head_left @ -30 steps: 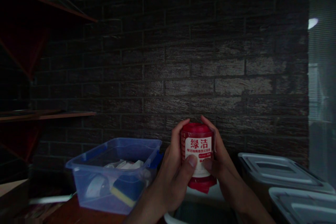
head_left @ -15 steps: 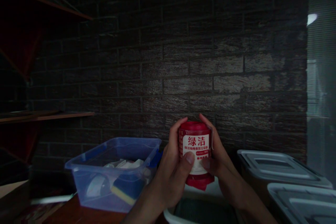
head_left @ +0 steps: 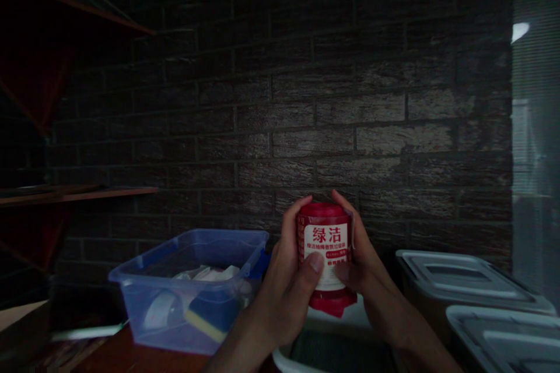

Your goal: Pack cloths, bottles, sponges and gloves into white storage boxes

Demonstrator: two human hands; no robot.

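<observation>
A red roll of garbage bags with a white label printed in red characters is held upright between both hands. My left hand wraps around its left side, thumb on the front of the label. On the other side my right hand closes round the roll, its thumb also on the label's front. Fingertips of both hands reach up beside the roll's top, and a loose red flap hangs from its bottom. Under the hands stands a white-rimmed bin with something dark green in it, partly hidden by my forearms.
To the left, a clear blue plastic box holds white items and a blue-and-yellow sponge. Two lidded containers stand at the right. Wooden shelves jut out at left, and a dark brick wall is behind.
</observation>
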